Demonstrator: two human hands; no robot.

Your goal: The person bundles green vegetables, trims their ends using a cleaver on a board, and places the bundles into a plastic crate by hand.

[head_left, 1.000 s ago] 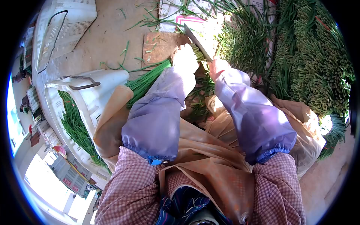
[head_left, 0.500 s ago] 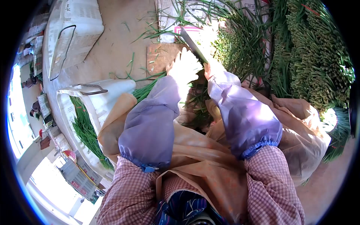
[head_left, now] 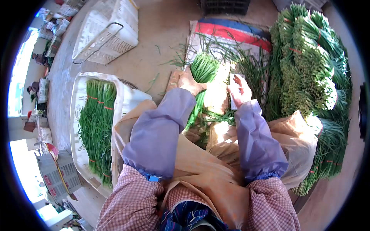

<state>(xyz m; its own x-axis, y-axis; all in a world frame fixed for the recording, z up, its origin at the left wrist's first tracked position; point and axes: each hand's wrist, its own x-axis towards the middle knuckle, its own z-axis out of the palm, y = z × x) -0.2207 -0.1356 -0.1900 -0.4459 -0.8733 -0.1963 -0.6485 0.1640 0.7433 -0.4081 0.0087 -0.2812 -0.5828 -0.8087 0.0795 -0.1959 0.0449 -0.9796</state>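
**Left hand (head_left: 187,82) closed round a bunch of green stems (head_left: 205,68), right hand (head_left: 241,91) apart from it**

The left hand was wrapped about the bunch, its stem ends fanning out just beyond the grip. More green blades (head_left: 198,107) showed below the same hand, probably the lower part of that bunch. To the right of the grip, across a sunlit gap, the right hand had its fingers loosely curled. It did not touch the bunch; whether it gripped the pale flat object (head_left: 232,103) beside it could not be told.

The step in hand looked like gathering the stems and evening their ends into a tidy bunch. The next move seemed to call for a steady left hold, firm enough that no stem slipped yet not so tight as to bruise them, while the right hand came across to the stem ends.

Partly behind the left hand was a brown board (head_left: 173,80). Beyond the grip lay a printed sack (head_left: 231,34), with loose blades (head_left: 252,65) scattered to the right. Farther right of both hands rose a stack of bundles (head_left: 304,69). Left of the grip and nearer the body, a white crate (head_left: 75,119) held banded greens (head_left: 96,131).
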